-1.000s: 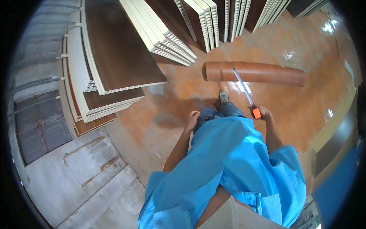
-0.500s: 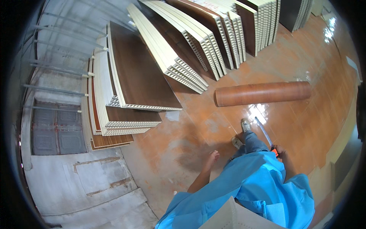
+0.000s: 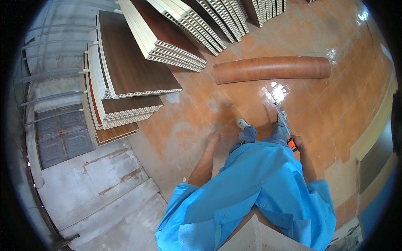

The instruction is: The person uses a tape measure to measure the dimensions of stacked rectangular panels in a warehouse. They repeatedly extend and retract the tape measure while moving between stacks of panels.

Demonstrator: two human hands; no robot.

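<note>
My right hand (image 3: 298, 142) is closed round an orange and black tape measure (image 3: 292, 144), held beside my right leg. Its blade (image 3: 283, 119) is drawn out and reaches forward past my shoe, over the tiled floor. My left hand (image 3: 214, 137) hangs out to the left, away from any object. Motion smears its fingers, so their pose does not show. Ahead of me a long brown wood-grain roll (image 3: 272, 69) lies crosswise on the floor.
Dark brown door panels with pale hollow-core edges (image 3: 138, 62) lean in stacks along the left and far side. A grey panelled door (image 3: 65, 134) is set in the left wall. Flat boards (image 3: 372, 159) lie along the right.
I have stepped forward, so the roll and panel stacks sit closer and to the left. The tape measure remains in my right hand with its blade out. My left arm has swung.
</note>
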